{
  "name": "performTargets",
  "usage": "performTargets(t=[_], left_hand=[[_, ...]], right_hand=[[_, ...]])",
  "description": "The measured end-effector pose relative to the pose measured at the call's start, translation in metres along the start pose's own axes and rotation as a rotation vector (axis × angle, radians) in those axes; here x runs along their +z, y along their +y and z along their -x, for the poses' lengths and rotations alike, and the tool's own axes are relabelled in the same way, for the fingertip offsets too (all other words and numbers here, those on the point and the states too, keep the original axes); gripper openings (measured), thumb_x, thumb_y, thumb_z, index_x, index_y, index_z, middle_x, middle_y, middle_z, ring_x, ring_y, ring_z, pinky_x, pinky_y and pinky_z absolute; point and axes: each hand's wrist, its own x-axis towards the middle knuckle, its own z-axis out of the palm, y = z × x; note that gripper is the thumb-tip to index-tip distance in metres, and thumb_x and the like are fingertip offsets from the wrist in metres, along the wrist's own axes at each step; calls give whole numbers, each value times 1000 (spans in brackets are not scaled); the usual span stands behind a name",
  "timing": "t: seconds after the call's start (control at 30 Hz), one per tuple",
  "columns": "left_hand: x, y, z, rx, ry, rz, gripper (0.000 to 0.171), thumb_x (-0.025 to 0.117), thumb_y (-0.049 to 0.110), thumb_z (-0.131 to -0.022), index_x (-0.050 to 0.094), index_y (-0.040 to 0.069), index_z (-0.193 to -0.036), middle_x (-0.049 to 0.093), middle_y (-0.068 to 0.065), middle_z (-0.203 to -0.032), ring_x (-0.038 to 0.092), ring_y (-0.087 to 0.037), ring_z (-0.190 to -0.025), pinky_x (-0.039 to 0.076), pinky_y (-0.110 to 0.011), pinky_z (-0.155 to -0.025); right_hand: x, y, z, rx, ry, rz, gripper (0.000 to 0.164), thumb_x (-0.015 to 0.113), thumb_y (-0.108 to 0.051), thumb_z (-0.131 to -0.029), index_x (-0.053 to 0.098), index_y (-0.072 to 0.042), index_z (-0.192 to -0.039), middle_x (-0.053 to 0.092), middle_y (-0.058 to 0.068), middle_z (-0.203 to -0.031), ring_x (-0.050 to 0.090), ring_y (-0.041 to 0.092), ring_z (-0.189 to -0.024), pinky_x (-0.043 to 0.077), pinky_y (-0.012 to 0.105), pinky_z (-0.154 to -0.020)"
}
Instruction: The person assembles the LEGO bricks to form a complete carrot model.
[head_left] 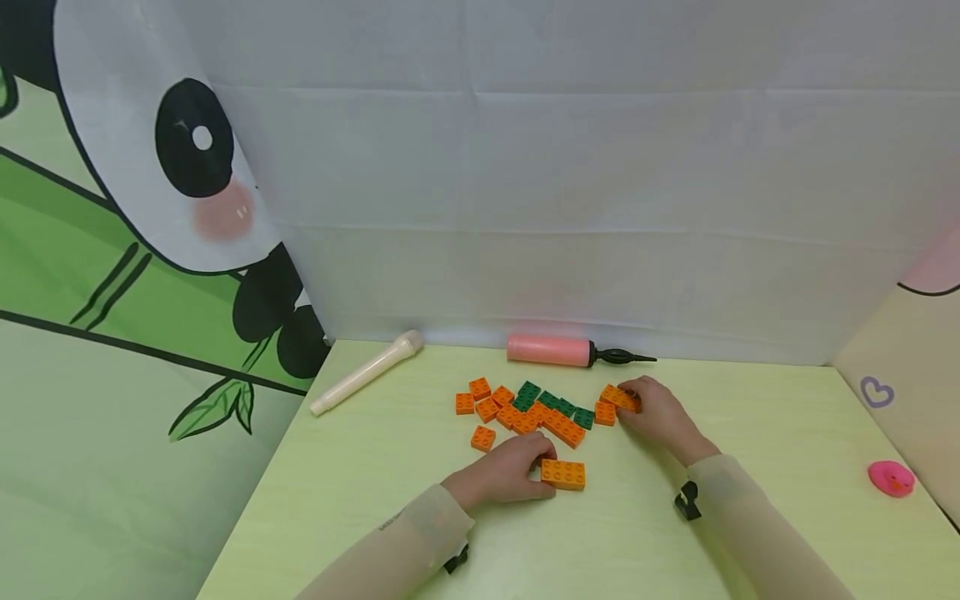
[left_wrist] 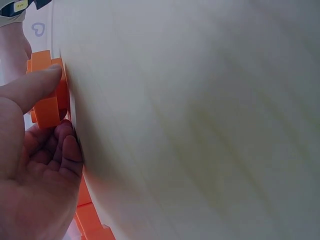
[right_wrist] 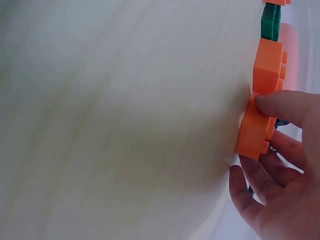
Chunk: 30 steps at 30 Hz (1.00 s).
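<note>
My left hand (head_left: 504, 472) pinches a long orange toy building brick (head_left: 562, 473) at its left end, near the front of the pile. Seen from the left wrist, the thumb lies across that brick's side, and the other fingers curl behind it. Farther back and to the right, my right hand (head_left: 662, 418) pinches another orange building brick (head_left: 617, 396). Its thumb presses on the brick's side in the right wrist view, where a second orange brick (right_wrist: 268, 65) adjoins the held one. Between the hands lie several loose orange bricks (head_left: 562, 427) and green bricks (head_left: 528, 393).
A pink hand pump (head_left: 551, 350) with a black nozzle lies along the back wall. To the left is a pale baton-like stick (head_left: 367, 372). A pink toy duck (head_left: 891, 478) sits near the right edge of the light green table (head_left: 787, 433).
</note>
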Motion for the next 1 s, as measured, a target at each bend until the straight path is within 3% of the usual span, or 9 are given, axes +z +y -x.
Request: performTargets(t=[1.0], left_hand=[[1,-1,9,19,-6,-8,31,81,33,-92,65,19,-115,52,11,-93,49,-7,-83,43,-24,-75]], right_hand=[[-7,-10,42,22,99,-44,40,79,-12,-92,66,6,-125,64,22,-122,61,33,-99,54,54,-90]])
